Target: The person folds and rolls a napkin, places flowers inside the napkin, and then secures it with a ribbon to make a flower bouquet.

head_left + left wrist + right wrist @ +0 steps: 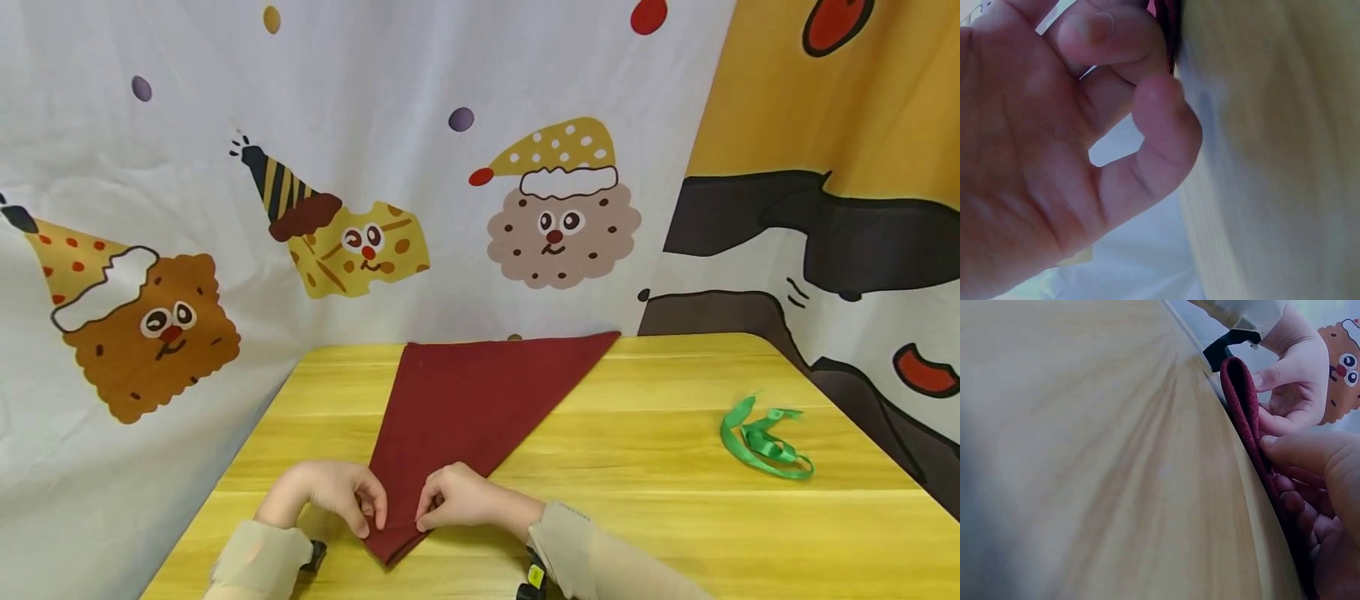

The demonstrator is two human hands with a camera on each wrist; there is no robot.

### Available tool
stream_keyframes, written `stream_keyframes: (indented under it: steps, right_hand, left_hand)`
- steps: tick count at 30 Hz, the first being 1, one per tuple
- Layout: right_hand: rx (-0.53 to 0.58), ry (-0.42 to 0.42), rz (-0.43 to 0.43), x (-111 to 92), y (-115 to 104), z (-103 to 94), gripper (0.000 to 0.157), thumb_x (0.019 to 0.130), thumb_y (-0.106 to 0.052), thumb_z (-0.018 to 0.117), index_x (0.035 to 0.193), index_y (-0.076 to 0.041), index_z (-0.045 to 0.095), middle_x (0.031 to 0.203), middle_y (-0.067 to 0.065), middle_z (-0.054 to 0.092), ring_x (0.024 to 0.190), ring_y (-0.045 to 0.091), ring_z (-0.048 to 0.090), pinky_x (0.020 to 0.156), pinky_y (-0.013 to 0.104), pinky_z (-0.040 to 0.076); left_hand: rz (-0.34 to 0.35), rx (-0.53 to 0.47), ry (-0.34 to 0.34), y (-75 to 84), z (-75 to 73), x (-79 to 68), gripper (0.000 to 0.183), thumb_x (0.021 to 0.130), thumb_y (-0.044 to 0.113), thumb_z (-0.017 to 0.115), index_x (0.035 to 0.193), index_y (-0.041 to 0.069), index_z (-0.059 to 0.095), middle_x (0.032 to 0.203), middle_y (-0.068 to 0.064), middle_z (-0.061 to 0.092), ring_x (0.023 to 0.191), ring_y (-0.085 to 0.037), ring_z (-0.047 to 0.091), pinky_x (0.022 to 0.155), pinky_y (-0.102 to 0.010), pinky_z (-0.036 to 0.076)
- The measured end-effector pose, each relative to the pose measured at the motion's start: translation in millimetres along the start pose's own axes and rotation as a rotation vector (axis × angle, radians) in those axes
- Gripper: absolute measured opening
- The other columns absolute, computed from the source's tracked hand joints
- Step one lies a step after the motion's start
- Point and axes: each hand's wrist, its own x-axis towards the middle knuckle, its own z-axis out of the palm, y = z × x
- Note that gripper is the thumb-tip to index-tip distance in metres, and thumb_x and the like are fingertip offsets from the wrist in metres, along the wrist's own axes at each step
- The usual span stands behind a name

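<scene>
A dark red cloth (465, 408), folded into a long pointed shape, lies across the table with its narrow doubled-over end towards the person. My left hand (347, 497) pinches the left side of that near end between thumb and curled fingers. On the other side my right hand (457, 500) grips the folded edge, thumb on top. Seen from the right wrist, the cloth's fold (1244, 394) stands as a rounded loop, the right thumb (1291, 450) against it. Only a sliver of cloth (1165, 19) shows behind the curled left fingers in the left wrist view.
A loosely coiled green ribbon (765, 442) lies on the right of the yellow wooden table (660, 517). Behind the table hangs a curtain (390, 100) printed with cartoon biscuits and cheese. The cloth's far edge reaches the table's back edge.
</scene>
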Motion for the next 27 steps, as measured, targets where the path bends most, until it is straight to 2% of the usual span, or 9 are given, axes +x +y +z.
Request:
stream_keyframes:
  steps: [7, 15, 27]
  right_hand:
    - [0.002, -0.007, -0.03, 1.8, -1.3, -0.9, 0.003, 0.078, -0.017, 0.079, 0.077, -0.017, 0.077, 0.073, -0.021, 0.058, 0.063, -0.012, 0.049, 0.059, 0.008, 0.043]
    - [0.023, -0.029, -0.056, 1.7, 0.7, 1.8, 0.004, 0.078, -0.014, 0.079, 0.08, -0.015, 0.077, 0.073, -0.019, 0.055, 0.065, -0.012, 0.048, 0.061, 0.008, 0.043]
    - [0.057, -0.017, -0.07, -3.2, 8.2, -1.1, 0.005, 0.08, -0.011, 0.078, 0.082, -0.016, 0.078, 0.078, -0.018, 0.058, 0.071, -0.009, 0.049, 0.067, 0.01, 0.043]
  left_hand:
    - [0.006, 0.012, -0.007, 0.1, -0.2, -3.0, 0.021, 0.08, -0.002, 0.07, 0.098, -0.009, 0.066, 0.072, 0.008, 0.053, 0.062, 0.0, 0.04, 0.056, -0.015, 0.034]
    - [-0.035, 0.061, 0.023, 0.6, 3.0, -6.0, 0.021, 0.076, 0.001, 0.072, 0.096, -0.001, 0.068, 0.077, 0.007, 0.057, 0.068, -0.001, 0.046, 0.059, -0.016, 0.038]
    - [-0.014, 0.084, 0.003, 6.1, 0.4, -1.3, 0.022, 0.076, -0.002, 0.072, 0.096, -0.001, 0.064, 0.082, 0.005, 0.06, 0.069, -0.002, 0.049, 0.061, -0.018, 0.041]
